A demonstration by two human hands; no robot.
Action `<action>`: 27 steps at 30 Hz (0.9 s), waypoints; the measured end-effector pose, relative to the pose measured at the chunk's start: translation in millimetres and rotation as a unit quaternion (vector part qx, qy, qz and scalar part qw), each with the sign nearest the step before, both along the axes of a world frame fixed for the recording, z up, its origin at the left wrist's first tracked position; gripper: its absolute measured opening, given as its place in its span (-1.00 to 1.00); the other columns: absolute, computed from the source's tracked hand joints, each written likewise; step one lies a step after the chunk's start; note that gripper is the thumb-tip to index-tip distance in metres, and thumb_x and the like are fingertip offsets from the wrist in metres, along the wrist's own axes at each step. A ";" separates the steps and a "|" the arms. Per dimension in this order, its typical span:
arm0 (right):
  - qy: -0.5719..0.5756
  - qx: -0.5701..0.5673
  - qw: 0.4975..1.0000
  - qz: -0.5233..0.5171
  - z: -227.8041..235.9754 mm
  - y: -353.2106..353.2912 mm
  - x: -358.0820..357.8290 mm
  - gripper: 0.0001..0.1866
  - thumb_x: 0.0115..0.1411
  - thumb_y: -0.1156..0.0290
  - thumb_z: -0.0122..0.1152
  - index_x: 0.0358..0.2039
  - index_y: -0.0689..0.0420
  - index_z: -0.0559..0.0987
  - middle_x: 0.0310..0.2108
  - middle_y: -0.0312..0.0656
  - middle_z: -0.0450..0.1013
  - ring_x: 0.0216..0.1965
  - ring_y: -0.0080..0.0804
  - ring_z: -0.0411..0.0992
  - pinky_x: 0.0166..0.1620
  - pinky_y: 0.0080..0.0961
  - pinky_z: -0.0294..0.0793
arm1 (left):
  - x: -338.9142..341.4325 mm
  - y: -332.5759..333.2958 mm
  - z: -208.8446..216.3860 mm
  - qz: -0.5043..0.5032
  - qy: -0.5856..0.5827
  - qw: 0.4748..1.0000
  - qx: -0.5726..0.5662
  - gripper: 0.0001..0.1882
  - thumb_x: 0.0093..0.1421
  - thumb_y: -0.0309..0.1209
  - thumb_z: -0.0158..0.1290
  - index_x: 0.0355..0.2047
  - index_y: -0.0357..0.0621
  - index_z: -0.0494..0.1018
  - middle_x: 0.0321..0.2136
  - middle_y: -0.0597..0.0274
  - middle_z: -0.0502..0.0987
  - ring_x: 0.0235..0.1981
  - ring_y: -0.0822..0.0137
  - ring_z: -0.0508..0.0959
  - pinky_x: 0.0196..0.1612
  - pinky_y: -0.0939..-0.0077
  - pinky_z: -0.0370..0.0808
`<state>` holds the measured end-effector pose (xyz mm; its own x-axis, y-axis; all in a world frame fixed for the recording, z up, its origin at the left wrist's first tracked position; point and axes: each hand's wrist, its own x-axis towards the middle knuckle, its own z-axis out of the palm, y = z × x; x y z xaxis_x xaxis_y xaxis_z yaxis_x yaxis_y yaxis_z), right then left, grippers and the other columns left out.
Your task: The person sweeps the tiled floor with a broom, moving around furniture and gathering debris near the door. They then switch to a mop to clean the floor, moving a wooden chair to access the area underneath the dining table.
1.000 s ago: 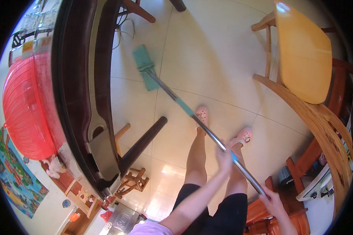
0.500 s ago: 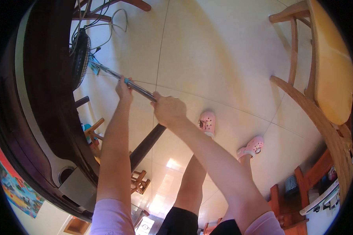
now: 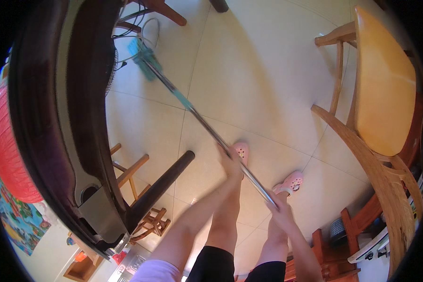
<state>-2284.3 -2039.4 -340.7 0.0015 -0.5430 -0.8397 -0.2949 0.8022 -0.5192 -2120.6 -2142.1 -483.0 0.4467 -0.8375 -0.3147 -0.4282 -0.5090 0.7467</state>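
A long-handled mop (image 3: 211, 130) runs slantwise across the floor. Its silvery pole carries a teal sleeve partway along, and the blurred teal head (image 3: 145, 58) rests on the tiles by the dark table. My left hand (image 3: 230, 162) is closed around the middle of the pole, above one of my pink clogs (image 3: 241, 151). Lower and to the right, my right hand (image 3: 281, 210) grips the pole near its end. The other pink clog (image 3: 292, 182) shows beside that hand.
A dark table (image 3: 84, 94) fills the left side, its dark leg (image 3: 174, 171) angling over the floor. Loose cables (image 3: 150, 29) hang beside the mop head. A wooden chair (image 3: 385, 84) stands at right. Small wooden stools (image 3: 152, 223) sit under the table.
The mop head has swung out from beside the fan. Both hands have moved down and to the right along with the pole, and more of the pole shows. My view has shifted slightly.
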 end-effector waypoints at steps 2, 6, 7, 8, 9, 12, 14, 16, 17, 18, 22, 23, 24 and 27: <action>0.011 -0.005 0.998 -0.067 34.7 70.8 -51.9 -0.61 0.02 0.39 0.03 -0.08 0.06 0.34 -0.56 0.01 0.35 -0.64 -0.40 0.30 -0.47 -0.56 0.32 | -71.9 25.5 92.1 -0.050 0.160 0.951 0.261 -0.44 0.18 -0.35 -0.26 0.10 -0.22 -0.24 -0.70 0.30 0.31 -0.70 0.44 0.35 -0.64 0.57 0.32; 0.080 0.127 0.988 -0.036 169.4 169.4 -104.7 -0.63 0.01 0.53 -0.05 -0.11 0.23 0.34 -0.60 -0.30 0.25 -0.55 -0.66 0.20 -0.48 -0.72 0.22 | -136.9 169.4 166.1 -0.060 0.231 0.918 0.317 -0.45 0.17 -0.36 -0.25 0.04 -0.21 -0.29 -0.74 0.27 0.28 -0.75 0.43 0.34 -0.72 0.55 0.29; 0.113 -0.028 0.992 0.050 196.5 205.2 -117.8 -0.51 0.01 0.55 -0.03 0.02 0.11 0.24 -0.65 -0.31 0.16 -0.63 -0.58 0.11 -0.58 -0.61 0.19 | -142.0 191.2 193.7 -0.042 0.275 0.905 0.323 -0.49 0.17 -0.39 -0.22 0.00 -0.20 -0.25 -0.72 0.28 0.29 -0.73 0.43 0.35 -0.70 0.57 0.31; 0.039 0.229 0.967 -0.101 241.0 224.3 -119.4 -0.59 0.07 0.49 -0.04 -0.01 0.12 0.28 -0.60 -0.24 0.30 -0.59 -0.56 0.21 -0.53 -0.59 0.25 | -155.2 196.7 231.4 0.001 0.390 0.844 0.368 -0.55 0.16 -0.42 -0.21 -0.04 -0.19 -0.19 -0.69 0.27 0.31 -0.69 0.43 0.38 -0.68 0.57 0.33; 0.031 0.293 0.953 -0.069 266.5 211.3 -137.8 -0.59 0.07 0.49 -0.04 -0.01 0.12 0.28 -0.59 -0.23 0.31 -0.58 -0.56 0.22 -0.53 -0.59 0.25 | -159.6 224.2 243.5 0.070 0.471 0.823 0.308 -0.66 0.15 -0.43 -0.18 -0.15 -0.19 -0.06 -0.64 0.27 0.30 -0.66 0.43 0.40 -0.65 0.58 0.35; 0.070 0.293 0.953 -0.013 303.7 179.4 -145.2 -0.59 0.07 0.48 -0.05 -0.01 0.12 0.28 -0.55 -0.20 0.34 -0.57 -0.55 0.24 -0.52 -0.58 0.26 | -162.5 228.4 253.5 0.125 0.620 0.708 0.315 -0.81 0.13 -0.44 -0.12 -0.33 -0.17 0.10 -0.59 0.27 0.31 -0.63 0.42 0.42 -0.58 0.57 0.39; 0.086 0.282 0.956 -0.008 309.2 157.3 -136.1 -0.59 0.08 0.48 -0.05 -0.01 0.12 0.28 -0.53 -0.19 0.36 -0.56 -0.55 0.25 -0.51 -0.58 0.27 | -156.5 199.8 253.6 0.106 0.660 0.655 0.352 -0.81 0.11 -0.42 -0.09 -0.36 -0.18 0.13 -0.57 0.26 0.32 -0.60 0.42 0.43 -0.53 0.58 0.41; 0.062 0.215 0.973 0.062 276.0 112.1 -138.4 -0.60 0.08 0.48 -0.06 -0.01 0.12 0.28 -0.51 -0.17 0.38 -0.55 -0.54 0.27 -0.50 -0.58 0.27 | -132.1 150.0 239.3 0.138 0.662 0.666 0.314 -0.88 0.09 -0.52 -0.10 -0.39 -0.20 0.17 -0.58 0.19 0.38 -0.52 0.35 0.46 -0.43 0.50 0.44; 0.066 0.201 0.976 0.050 257.8 100.1 -121.5 -0.60 0.08 0.47 -0.06 -0.01 0.11 0.28 -0.50 -0.16 0.39 -0.54 -0.54 0.28 -0.50 -0.57 0.28 | -118.9 134.6 217.4 0.100 0.595 0.731 0.318 -0.89 0.09 -0.50 -0.10 -0.40 -0.21 0.19 -0.59 0.19 0.38 -0.53 0.35 0.46 -0.44 0.50 0.44; 0.057 0.174 0.981 0.062 231.9 80.0 -107.5 -0.60 0.08 0.47 -0.06 -0.01 0.11 0.28 -0.49 -0.15 0.40 -0.54 -0.54 0.29 -0.49 -0.57 0.28 | -100.5 119.2 197.0 0.074 0.518 0.799 0.295 -0.90 0.09 -0.49 -0.10 -0.41 -0.23 0.21 -0.61 0.18 0.39 -0.54 0.34 0.47 -0.45 0.49 0.45; -0.075 0.021 0.995 0.067 103.7 1.3 -9.7 -0.57 0.07 0.40 -0.03 -0.02 0.12 0.24 -0.54 0.06 0.38 -0.45 -0.14 0.42 -0.39 -0.42 0.37 | 13.0 35.9 110.6 0.193 0.369 0.892 0.178 -0.87 0.11 -0.37 -0.13 -0.43 -0.17 0.27 -0.64 0.26 0.36 -0.67 0.41 0.41 -0.62 0.59 0.38; -0.103 -0.002 0.992 0.066 78.0 -21.5 22.0 -0.59 0.07 0.38 -0.04 -0.02 0.06 0.24 -0.55 0.11 0.37 -0.44 0.01 0.40 -0.39 -0.33 0.38 | 60.5 26.0 76.3 0.117 0.293 0.944 0.094 -0.85 0.09 -0.32 -0.08 -0.47 -0.13 0.28 -0.67 0.29 0.35 -0.69 0.45 0.38 -0.64 0.61 0.33; -0.124 -0.041 0.987 0.096 46.4 -31.9 59.6 -0.58 0.07 0.32 -0.04 -0.02 0.05 0.24 -0.59 0.12 0.36 -0.50 0.03 0.38 -0.44 -0.26 0.36 | 101.8 5.8 55.9 0.169 0.274 0.943 0.085 -0.82 0.08 -0.29 -0.06 -0.49 -0.13 0.30 -0.70 0.30 0.34 -0.71 0.46 0.37 -0.67 0.60 0.31; -0.100 -0.151 0.968 0.174 -17.7 -70.8 161.3 -0.55 0.09 0.22 -0.12 0.00 0.00 0.13 -0.63 0.10 0.36 -0.57 0.06 0.37 -0.50 -0.17 0.34 | 190.2 -65.2 37.2 0.272 0.283 0.917 0.076 -0.81 0.05 -0.33 -0.07 -0.62 -0.09 0.22 -0.76 0.28 0.29 -0.78 0.42 0.31 -0.73 0.60 0.27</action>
<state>-2123.0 -2110.2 -358.4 0.3752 -0.7015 -0.6059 -0.3886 0.4744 -0.7899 -1930.4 -2207.2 -445.9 0.5136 -0.4677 -0.7194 0.3539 -0.6483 0.6741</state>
